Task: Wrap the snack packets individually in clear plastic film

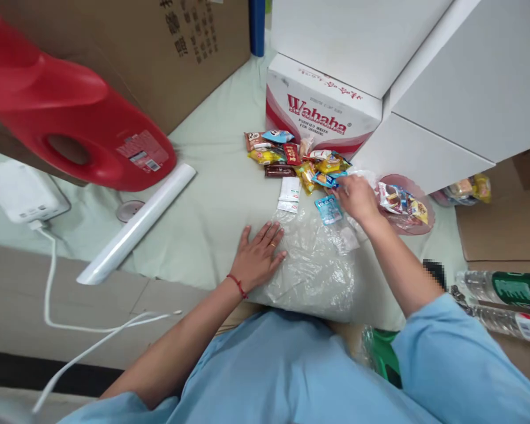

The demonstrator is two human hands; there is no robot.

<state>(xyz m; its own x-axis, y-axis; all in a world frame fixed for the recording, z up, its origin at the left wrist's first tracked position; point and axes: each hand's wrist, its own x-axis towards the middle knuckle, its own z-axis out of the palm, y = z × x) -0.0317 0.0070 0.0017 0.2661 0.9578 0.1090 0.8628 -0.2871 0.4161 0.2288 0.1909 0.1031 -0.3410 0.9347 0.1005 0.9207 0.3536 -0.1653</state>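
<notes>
My left hand lies flat with its fingers spread, on the pale green cloth at the left edge of a clear plastic bag. At the front of a pile of wrapped snacks, my right hand has its fingers closed on the edge of a blue snack packet; its fingertips are partly hidden. Just below sits a light blue sachet. White sachets lie to the left, under a dark brown wrapped bar. A pink plastic bowl holding several wrapped snacks stands right of my right wrist.
Behind the snacks is a Wahaha carton, beside white cabinets. A red jug, a white roll and a white power bank with a cable occupy the left. Plastic bottles lie at right.
</notes>
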